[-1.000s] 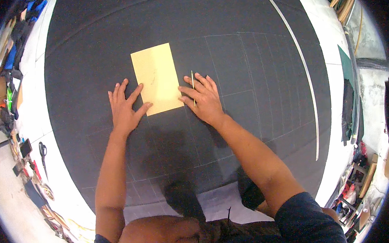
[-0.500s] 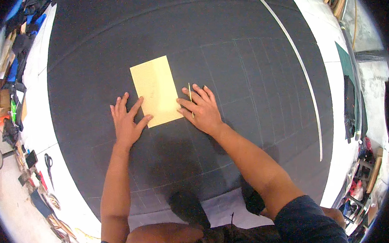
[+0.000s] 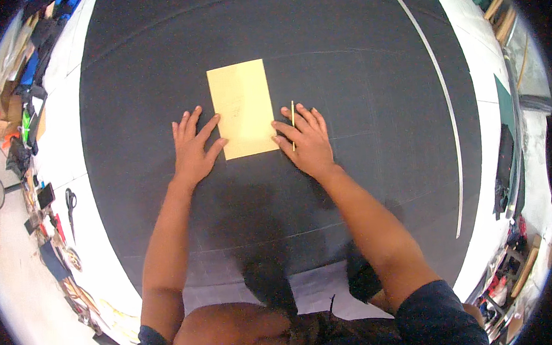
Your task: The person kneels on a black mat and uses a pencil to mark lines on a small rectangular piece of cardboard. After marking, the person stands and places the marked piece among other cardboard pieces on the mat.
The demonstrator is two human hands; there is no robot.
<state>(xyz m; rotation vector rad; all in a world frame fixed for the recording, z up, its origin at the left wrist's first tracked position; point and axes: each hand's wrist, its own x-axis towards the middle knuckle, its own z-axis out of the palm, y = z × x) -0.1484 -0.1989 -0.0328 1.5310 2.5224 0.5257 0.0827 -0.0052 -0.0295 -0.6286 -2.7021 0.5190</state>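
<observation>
- Black cloth (image 3: 146,73) covers most of a white work surface (image 3: 76,162), its white margins showing left and right.
- Along the left margin: black-handled scissors (image 3: 71,207) lie near the cloth's edge, beside a row of mixed clutter (image 3: 55,259).
- On the cloth's right side: a long pale strip (image 3: 446,92), its curve following the lens.
- Beyond the right margin: wooden poles (image 3: 505,25) at the upper rim.
- Yellow sheet (image 3: 246,105) lies flat on the cloth, between the two hands.
- Left hand (image 3: 194,153): fingers spread wide, thumb and index finger touching the sheet's left edge.
- Right hand (image 3: 311,144): fingers fanned, a thin yellow stick (image 3: 293,116) held among them; thumb and index finger at the sheet's right edge.
- Faint pale lines on the cloth are hard to trace; small marks on the sheet cannot be read.
- Palms are hidden from above; forearms cover parts of the near cloth.
- Fisheye rim cuts off the clutter; many items there cannot be identified.
</observation>
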